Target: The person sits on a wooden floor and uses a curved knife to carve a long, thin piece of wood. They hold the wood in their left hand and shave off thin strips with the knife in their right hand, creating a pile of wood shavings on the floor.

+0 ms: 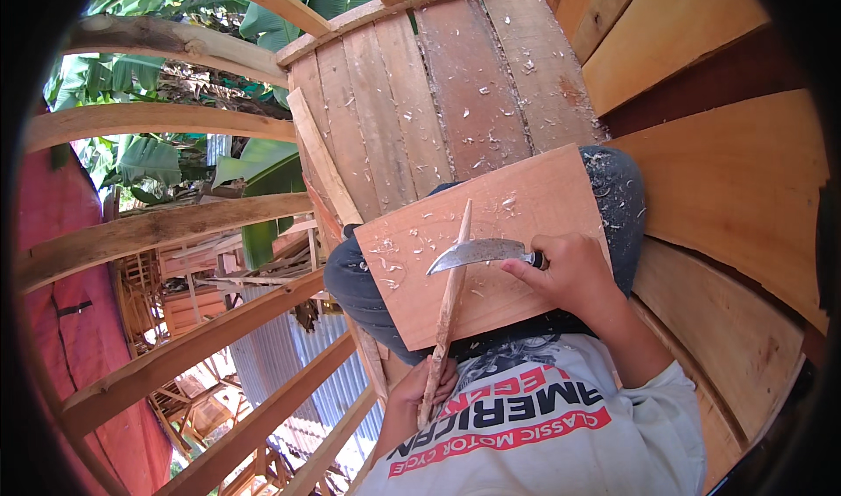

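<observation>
A wooden board lies across my lap with curled shavings scattered on it. Slanting over it is a rough wooden stick, its far end tapered to a pale point. Near my belly, my left hand is closed around the stick's lower end. My right hand, at the board's right side, grips the dark handle of a knife with a broad, curved blade. The blade lies across the stick, near its tapered part; whether its edge bites into the wood I cannot tell.
My legs are folded under the board. Beyond lies a plank floor strewn with shavings. A plank wall rises close on my right. Wooden railing slats run along the left, with banana leaves and corrugated sheets outside.
</observation>
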Demonstrator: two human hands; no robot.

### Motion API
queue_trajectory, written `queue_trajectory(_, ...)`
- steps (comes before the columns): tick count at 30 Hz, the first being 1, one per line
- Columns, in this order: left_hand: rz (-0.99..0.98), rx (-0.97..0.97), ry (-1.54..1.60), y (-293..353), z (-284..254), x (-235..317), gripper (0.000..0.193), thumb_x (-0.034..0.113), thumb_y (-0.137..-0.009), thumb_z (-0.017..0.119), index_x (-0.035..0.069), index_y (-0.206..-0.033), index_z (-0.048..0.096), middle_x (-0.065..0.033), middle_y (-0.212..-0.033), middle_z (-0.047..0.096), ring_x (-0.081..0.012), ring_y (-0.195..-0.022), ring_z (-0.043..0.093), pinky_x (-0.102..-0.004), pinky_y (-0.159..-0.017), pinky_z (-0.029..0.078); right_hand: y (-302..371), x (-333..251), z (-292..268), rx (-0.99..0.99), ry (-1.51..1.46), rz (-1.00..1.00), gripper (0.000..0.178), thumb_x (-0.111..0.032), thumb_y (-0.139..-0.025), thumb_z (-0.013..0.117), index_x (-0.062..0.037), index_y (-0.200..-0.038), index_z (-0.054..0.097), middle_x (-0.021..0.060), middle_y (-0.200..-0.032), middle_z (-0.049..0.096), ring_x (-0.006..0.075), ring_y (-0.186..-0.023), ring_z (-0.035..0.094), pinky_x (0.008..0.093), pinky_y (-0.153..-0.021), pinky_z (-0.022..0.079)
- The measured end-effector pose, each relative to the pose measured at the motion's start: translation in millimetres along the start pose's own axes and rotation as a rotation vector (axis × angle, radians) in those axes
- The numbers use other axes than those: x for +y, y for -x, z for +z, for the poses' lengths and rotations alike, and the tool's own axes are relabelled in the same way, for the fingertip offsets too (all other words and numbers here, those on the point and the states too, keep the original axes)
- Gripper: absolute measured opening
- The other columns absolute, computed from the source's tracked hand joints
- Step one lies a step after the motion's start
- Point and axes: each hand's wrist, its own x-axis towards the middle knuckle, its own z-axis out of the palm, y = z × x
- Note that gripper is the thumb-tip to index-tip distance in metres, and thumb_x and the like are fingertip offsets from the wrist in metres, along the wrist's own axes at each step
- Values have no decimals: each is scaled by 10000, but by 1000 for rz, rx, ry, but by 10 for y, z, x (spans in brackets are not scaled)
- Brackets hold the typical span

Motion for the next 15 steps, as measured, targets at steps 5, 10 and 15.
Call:
queue_trajectory(5,-53,42,57,34,23,23,628,700,-879,419,86,-749,408,-31,-558,365,-109,-407,334,-229,-358,288,32,64,66,-5,-34,-60,530,-526,-774,702,-6,-681,660,163,-575,607,320,-560,635,396,-546,490)
queue_trajectory(10,116,-113,170,21,131,35,711,763,-745,572,76,-833,410,0,-597,361,-82,-470,342,-198,-409,290,24,111,84,-5,-8,-66,552,-569,-787,660,-27,-687,680,158,-593,621,320,-586,648,415,-577,509)
queue_trajectory(15,167,-117,182,90,271,143,682,596,-689,758,52,-919,417,8,-687,374,-70,-566,368,-182,-484,310,3,99,73,43,-31,-67,480,-481,-764,729,-13,-680,666,164,-563,595,309,-543,631,383,-536,487)
